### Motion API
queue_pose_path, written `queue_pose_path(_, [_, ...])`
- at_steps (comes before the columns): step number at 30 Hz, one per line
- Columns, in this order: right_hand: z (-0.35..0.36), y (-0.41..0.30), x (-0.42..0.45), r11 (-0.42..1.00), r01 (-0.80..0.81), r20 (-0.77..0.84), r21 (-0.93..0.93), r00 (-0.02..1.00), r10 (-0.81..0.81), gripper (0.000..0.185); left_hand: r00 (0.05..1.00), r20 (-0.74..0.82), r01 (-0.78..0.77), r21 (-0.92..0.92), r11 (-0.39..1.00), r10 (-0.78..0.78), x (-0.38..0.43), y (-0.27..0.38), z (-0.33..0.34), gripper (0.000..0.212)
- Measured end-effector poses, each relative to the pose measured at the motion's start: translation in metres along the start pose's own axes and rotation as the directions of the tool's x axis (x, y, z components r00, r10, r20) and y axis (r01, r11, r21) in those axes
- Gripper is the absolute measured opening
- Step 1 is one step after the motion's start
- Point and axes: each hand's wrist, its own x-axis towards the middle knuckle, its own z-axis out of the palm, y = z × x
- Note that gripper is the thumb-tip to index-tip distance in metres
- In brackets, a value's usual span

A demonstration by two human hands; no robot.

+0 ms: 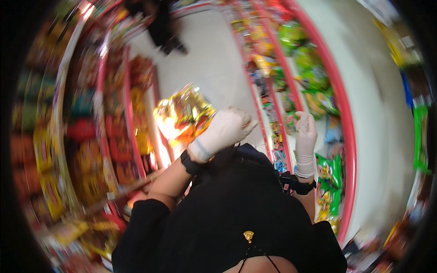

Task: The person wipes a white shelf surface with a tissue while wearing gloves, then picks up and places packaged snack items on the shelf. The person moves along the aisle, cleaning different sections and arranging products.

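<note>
My left hand (223, 131), in a white glove, is closed with its back towards me in front of my chest. A shiny gold and orange snack packet (184, 114) juts out from behind it on the left, above the aisle floor. The fingers' grip on the packet is hidden by the hand itself. My right hand (305, 140), also gloved in white, is raised beside the right-hand shelves with its fingers loosely bent. Nothing shows in it. Green snack packets (329, 170) lie on the shelf just right of that hand.
Tall shelves with red edges (128, 102) packed with coloured packets line the left side, blurred. More red-edged shelves (341, 92) run along the right. Pale floor tiles (205, 44) lie between them. A person in dark clothes (160, 27) stands at the aisle's far end.
</note>
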Motion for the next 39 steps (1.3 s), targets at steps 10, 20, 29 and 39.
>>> queue_pose_path(10, [0.179, 0.016, 0.014, 0.969, 0.234, 0.804, -0.079, 0.589, -0.077, 0.039, 0.561, -0.246, 0.827, 0.12, 0.549, -0.79, -0.253, -0.013, 0.007, 0.044])
queue_pose_path(20, [0.327, -0.028, -0.104, 0.951, 0.307, 0.995, 0.037, -0.103, -0.006, 0.03, -0.015, -0.377, 1.0, -0.031, -0.004, -0.926, -0.345, 0.1, 0.08, 0.022])
queue_pose_path(29, [0.39, -0.058, -0.234, 0.86, 0.35, 0.791, 0.371, -0.605, -0.095, 0.071, -0.673, -0.432, 0.635, -0.754, -0.169, -0.601, -0.358, 0.15, 0.064, 0.045])
queue_pose_path(39, [0.435, -0.155, -0.38, 0.925, -0.139, 0.729, 0.355, -0.578, -0.366, 0.094, -0.861, -0.435, 0.372, -0.892, 0.256, -0.262, -0.455, 0.097, -0.018, 0.084])
